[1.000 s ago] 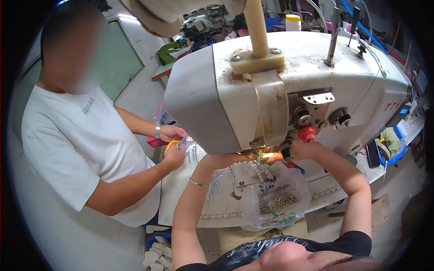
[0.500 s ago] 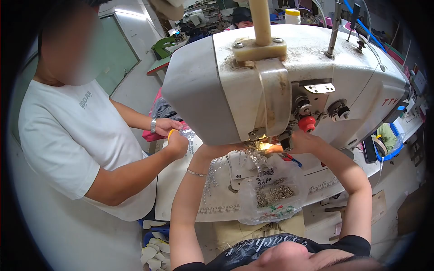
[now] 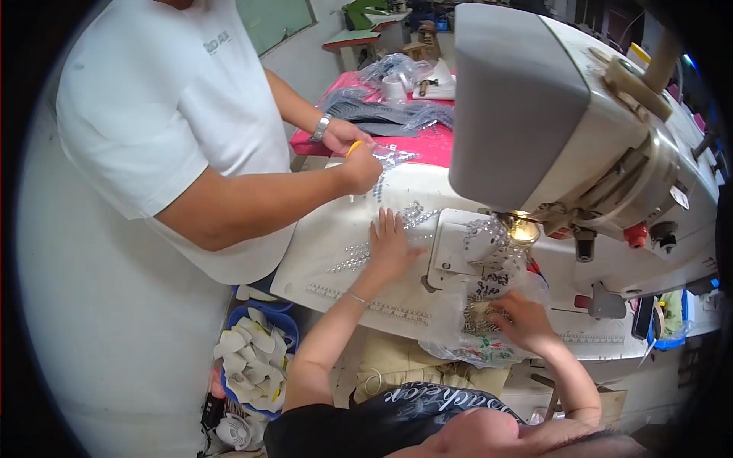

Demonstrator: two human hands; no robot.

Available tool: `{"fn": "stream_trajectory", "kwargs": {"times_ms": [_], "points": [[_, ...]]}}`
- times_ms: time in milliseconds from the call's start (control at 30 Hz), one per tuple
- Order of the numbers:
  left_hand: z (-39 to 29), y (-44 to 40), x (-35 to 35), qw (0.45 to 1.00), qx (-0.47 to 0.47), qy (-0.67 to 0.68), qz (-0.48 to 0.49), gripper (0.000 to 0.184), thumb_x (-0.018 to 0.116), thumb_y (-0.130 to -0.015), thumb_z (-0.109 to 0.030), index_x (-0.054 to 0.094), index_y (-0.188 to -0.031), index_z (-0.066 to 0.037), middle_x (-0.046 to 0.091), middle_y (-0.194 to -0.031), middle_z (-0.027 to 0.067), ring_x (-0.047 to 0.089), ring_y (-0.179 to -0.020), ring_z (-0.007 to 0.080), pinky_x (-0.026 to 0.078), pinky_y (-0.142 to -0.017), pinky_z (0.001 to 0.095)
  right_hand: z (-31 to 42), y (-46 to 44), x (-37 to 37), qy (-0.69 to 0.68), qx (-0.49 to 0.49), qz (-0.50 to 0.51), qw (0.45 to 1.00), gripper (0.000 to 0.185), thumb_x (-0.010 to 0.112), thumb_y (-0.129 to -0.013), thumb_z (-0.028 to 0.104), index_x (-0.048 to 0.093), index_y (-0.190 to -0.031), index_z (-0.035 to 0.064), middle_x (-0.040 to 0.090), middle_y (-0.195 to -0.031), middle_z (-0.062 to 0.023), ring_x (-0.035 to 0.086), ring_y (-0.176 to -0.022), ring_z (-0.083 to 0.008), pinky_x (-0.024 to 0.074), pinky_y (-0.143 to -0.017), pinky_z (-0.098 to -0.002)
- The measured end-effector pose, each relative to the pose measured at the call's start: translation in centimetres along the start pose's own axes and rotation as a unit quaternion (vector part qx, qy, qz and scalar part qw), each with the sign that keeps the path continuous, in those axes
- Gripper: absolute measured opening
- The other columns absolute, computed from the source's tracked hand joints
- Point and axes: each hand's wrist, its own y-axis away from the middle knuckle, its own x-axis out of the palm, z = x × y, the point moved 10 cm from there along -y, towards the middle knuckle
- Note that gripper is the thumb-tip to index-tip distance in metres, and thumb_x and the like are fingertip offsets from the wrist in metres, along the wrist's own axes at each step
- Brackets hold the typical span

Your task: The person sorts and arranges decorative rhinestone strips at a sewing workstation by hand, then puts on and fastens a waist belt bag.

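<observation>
My left hand (image 3: 391,248) lies on the white machine table with its fingers stretched out. Under and beside its fingers are clear, glittering beaded strips (image 3: 350,258). My right hand (image 3: 525,319) reaches into a container lined with clear plastic (image 3: 452,328), its curled fingertips among small metal pieces (image 3: 481,316); whether a piece is pinched between them is hidden. More glittering strip (image 3: 489,230) hangs at the lit needle area of the sewing machine (image 3: 527,99), just above the container.
At left a co-worker in a white shirt (image 3: 175,99) holds yellow-handled scissors (image 3: 354,148) and a clear strip over the table. A pink-covered table (image 3: 305,145) with plastic-wrapped goods stands behind. Below left is a blue basket (image 3: 286,324) of pale cut pieces. A phone (image 3: 643,317) lies at right.
Both my hands have left the needle area: the left went left to the table strips, the right down into the container. The view has turned left. The co-worker still holds the scissors.
</observation>
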Motion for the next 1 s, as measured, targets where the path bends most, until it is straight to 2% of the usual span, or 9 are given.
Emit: {"fn": "stream_trajectory", "kwargs": {"times_ms": [67, 100, 200, 300, 400, 500, 800, 900, 1000], "points": [[0.6, 2.5, 2.0, 0.996, -0.054, -0.063, 0.023, 0.074, 0.059, -0.089, -0.036, 0.028, -0.139, 0.010, 0.032, -0.140, 0.0331, 0.029, -0.134, 0.0456, 0.024, -0.111, 0.0497, 0.9, -0.5, 2.6, 0.051, 0.000, 0.081, 0.995, 0.030, 0.066, -0.084, 0.024, 0.060, -0.109, 0.0084, 0.058, -0.102, -0.0104, 0.063, -0.086, -0.0297, 0.0474, -0.074, -0.0412], [1.0, 2.8, 2.4, 0.997, -0.057, -0.032, 0.048, 0.074, 0.055, -0.092, -0.032, 0.020, -0.143, 0.008, 0.030, -0.144, 0.0306, 0.025, -0.137, 0.0432, 0.019, -0.113, 0.0520, 1.0, -1.0, 3.1, 0.044, 0.009, 0.094, 0.995, 0.030, 0.067, -0.082, 0.027, 0.061, -0.106, 0.0100, 0.059, -0.094, -0.0085, 0.062, -0.091, -0.0295, 0.0460, -0.078, -0.0425], [2.0, 3.3, 1.4, 0.995, -0.002, 0.073, 0.067, 0.071, 0.057, -0.091, -0.030, 0.025, -0.143, 0.006, 0.035, -0.143, 0.0268, 0.031, -0.135, 0.0403, 0.024, -0.111, 0.0476, 0.9, -1.3, 4.5, 0.045, -0.048, 0.141, 0.988, 0.029, 0.069, -0.080, 0.026, 0.062, -0.103, 0.0102, 0.058, -0.093, -0.0086, 0.063, -0.088, -0.0289, 0.0467, -0.075, -0.0421], [3.7, 3.9, -1.1, 0.964, -0.075, 0.250, 0.059, 0.063, 0.061, -0.089, -0.028, 0.037, -0.139, 0.002, 0.049, -0.133, 0.0238, 0.046, -0.125, 0.0372, 0.038, -0.102, 0.0421, 0.4, -1.4, 4.2, 0.021, -0.039, 0.125, 0.991, 0.026, 0.070, -0.078, 0.024, 0.062, -0.100, 0.0101, 0.059, -0.092, -0.0087, 0.063, -0.084, -0.0282, 0.0471, -0.072, -0.0411], [4.1, 3.9, -2.8, 0.956, -0.158, 0.241, 0.062, 0.053, 0.065, -0.086, -0.026, 0.050, -0.130, 0.000, 0.060, -0.117, 0.0230, 0.059, -0.106, 0.0361, 0.048, -0.088, 0.0393, 2.0, -1.8, 2.4, -0.019, -0.013, 0.073, 0.997, 0.019, 0.072, -0.075, 0.018, 0.065, -0.092, 0.0113, 0.059, -0.085, -0.0080, 0.063, -0.077, -0.0267, 0.0479, -0.068, -0.0386], [3.9, 3.6, -3.7, 0.963, -0.134, 0.231, -0.028, 0.047, 0.067, -0.085, -0.023, 0.055, -0.125, 0.000, 0.064, -0.107, 0.0215, 0.062, -0.095, 0.0360, 0.049, -0.080, 0.0413, 2.2, -1.9, 3.5, -0.027, -0.056, 0.111, 0.992, 0.018, 0.071, -0.076, 0.017, 0.065, -0.092, 0.0109, 0.061, -0.087, -0.0081, 0.063, -0.077, -0.0264, 0.0480, -0.067, -0.0380], [2.2, 3.9, -6.3, 0.977, -0.027, 0.162, -0.135, 0.035, 0.052, -0.092, -0.009, 0.053, -0.126, 0.000, 0.063, -0.100, 0.0200, 0.060, -0.090, 0.0342, 0.048, -0.079, 0.0410, 1.0, -1.5, 1.6, -0.006, -0.057, 0.034, 0.998, 0.013, 0.067, -0.081, 0.019, 0.063, -0.082, 0.0064, 0.064, -0.083, -0.0086, 0.064, -0.078, -0.0287, 0.0481, -0.067, -0.0405], [2.1, 4.1, -7.6, 0.967, -0.057, 0.207, -0.135, 0.040, 0.054, -0.091, -0.007, 0.049, -0.131, -0.001, 0.058, -0.094, 0.0165, 0.058, -0.085, 0.0308, 0.046, -0.077, 0.0389, 0.6, -1.5, 1.8, -0.008, -0.016, 0.056, 0.998, 0.015, 0.065, -0.083, 0.020, 0.064, -0.082, 0.0057, 0.065, -0.084, -0.0107, 0.064, -0.076, -0.0301, 0.0482, -0.067, -0.0400], [0.6, 4.7, -9.0, 0.940, -0.065, 0.308, -0.134, 0.048, 0.057, -0.090, -0.006, 0.044, -0.137, -0.004, 0.048, -0.088, 0.0110, 0.051, -0.078, 0.0241, 0.044, -0.076, 0.0343, 1.3, -1.3, 1.5, 0.005, -0.042, 0.013, 0.999, 0.013, 0.065, -0.084, 0.018, 0.065, -0.084, 0.0044, 0.065, -0.082, -0.0116, 0.065, -0.073, -0.0293, 0.0486, -0.066, -0.0387]]}}
